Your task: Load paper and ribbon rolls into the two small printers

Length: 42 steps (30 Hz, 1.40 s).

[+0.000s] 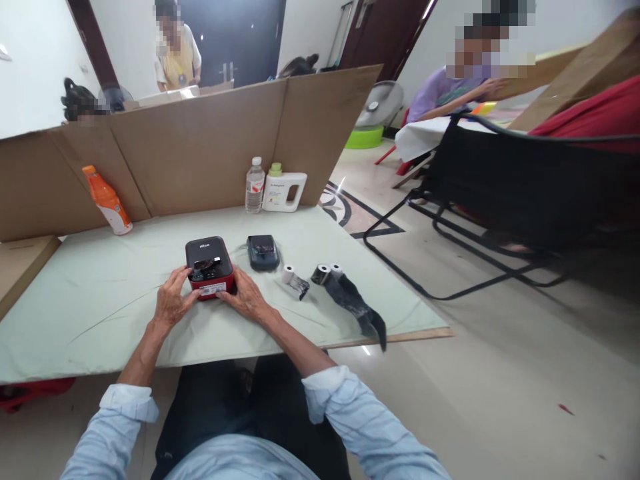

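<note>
A red box with a black top [209, 252] rests on the table in front of me, a white label on its near side. My left hand [174, 297] grips its left side, thumb at the near face. From the right, my right hand [245, 293] holds it the same way. A small dark shape lies or is printed on the box top; I cannot tell which. Just right of the box sits a small dark device [263, 253]. Farther right are a small white-cored roll [289, 272] with a loose dark end and a black roll [321, 274] trailing a long dark strip.
A cardboard partition [210, 147] stands along the table's back edge. Before it are an orange bottle [107, 200], a clear water bottle [255, 187] and a white jug [283, 190]. A cardboard box [25, 267] lies left. Right of the table stands a black folding chair [500, 173]; other people are beyond.
</note>
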Motion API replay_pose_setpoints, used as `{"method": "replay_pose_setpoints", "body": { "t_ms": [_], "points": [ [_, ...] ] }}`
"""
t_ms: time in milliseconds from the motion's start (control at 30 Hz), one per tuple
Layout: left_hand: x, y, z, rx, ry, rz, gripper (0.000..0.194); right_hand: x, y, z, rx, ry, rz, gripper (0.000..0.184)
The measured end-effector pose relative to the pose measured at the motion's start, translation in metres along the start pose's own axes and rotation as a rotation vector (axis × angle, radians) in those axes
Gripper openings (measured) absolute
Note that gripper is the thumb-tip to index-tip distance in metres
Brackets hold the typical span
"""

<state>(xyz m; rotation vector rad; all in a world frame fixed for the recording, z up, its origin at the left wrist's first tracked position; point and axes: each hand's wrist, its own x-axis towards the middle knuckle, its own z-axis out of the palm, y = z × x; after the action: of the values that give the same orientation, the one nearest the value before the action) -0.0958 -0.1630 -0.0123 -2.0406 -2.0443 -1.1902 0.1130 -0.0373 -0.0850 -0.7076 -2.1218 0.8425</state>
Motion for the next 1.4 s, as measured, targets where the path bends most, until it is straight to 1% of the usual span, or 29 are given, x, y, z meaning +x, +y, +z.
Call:
{"method": "replay_pose_setpoints", "body": {
  "t_ms": [400,600,900,967,1067,1167,1267,1400],
  "points": [
    [0.000,-0.008,0.001,0.166,0.050,0.150,0.045,0.000,0.002,0.002,0.033,0.070,-0.059,0.092],
    [0.001,-0.007,0.000,0.174,0.057,0.147,0.045,0.005,-0.002,-0.004,0.039,0.051,-0.067,0.093],
    [0.002,-0.008,0.000,0.126,0.045,0.109,0.045,0.003,-0.005,0.003,-0.067,0.116,-0.098,0.101],
    [0.002,-0.008,0.001,0.122,0.051,0.115,0.045,0.003,-0.007,0.000,-0.087,0.131,-0.128,0.098],
    [0.001,-0.009,0.002,0.126,0.065,0.130,0.046,0.005,-0.009,-0.005,-0.123,0.135,-0.174,0.089],
    [0.000,-0.010,0.002,0.133,0.063,0.123,0.047,0.007,-0.009,-0.007,-0.152,0.125,-0.180,0.081],
    [0.000,-0.011,0.002,0.138,0.048,0.117,0.047,0.007,-0.008,-0.006,-0.163,0.131,-0.180,0.079],
    [0.001,-0.010,0.001,0.146,0.040,0.119,0.046,0.006,-0.007,-0.004,-0.170,0.144,-0.182,0.082]
  ]
}}
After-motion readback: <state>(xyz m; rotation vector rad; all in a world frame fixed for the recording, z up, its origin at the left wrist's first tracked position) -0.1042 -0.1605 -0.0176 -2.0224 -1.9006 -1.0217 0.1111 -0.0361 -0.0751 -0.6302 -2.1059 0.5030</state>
